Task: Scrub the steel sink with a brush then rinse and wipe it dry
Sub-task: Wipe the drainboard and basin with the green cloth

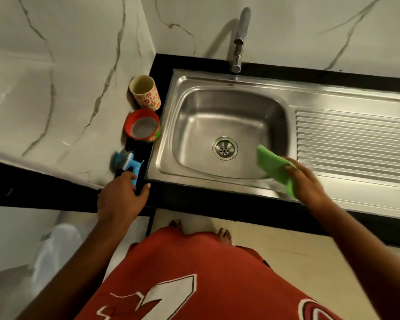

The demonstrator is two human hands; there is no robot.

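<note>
Nearest the camera, the person's left hand (123, 197) is reaching to the black counter strip just left of the rectangular stainless steel sink (229, 181), its fingers curling round the handle of the blue plastic scrubbing brush with grey bristles (126, 163), which is lying on that strip beside the sink's near-left corner. The right hand (306, 181) is gripping a folded bright green cleaning cloth (275, 166) over the sink's near-right rim, with the cloth's free end hanging into the basin. Beyond it, the round steel drain strainer (225, 148) is sitting in the basin floor, and the ribbed draining board is stretching right of the basin. Farther back on the left of the sink, a red round tub of greyish cleaning paste (143, 128) and a cream floral cup (146, 92) are standing close together, and the chrome tap (239, 42) is rising behind the sink's far rim. The risk seems to be the split attention: lifting the brush carelessly could knock the tub just beyond it, and the dangling cloth could get soaked or soiled if it is trailing in the basin during scrubbing, leaving nothing dry for the final wipe.
</note>
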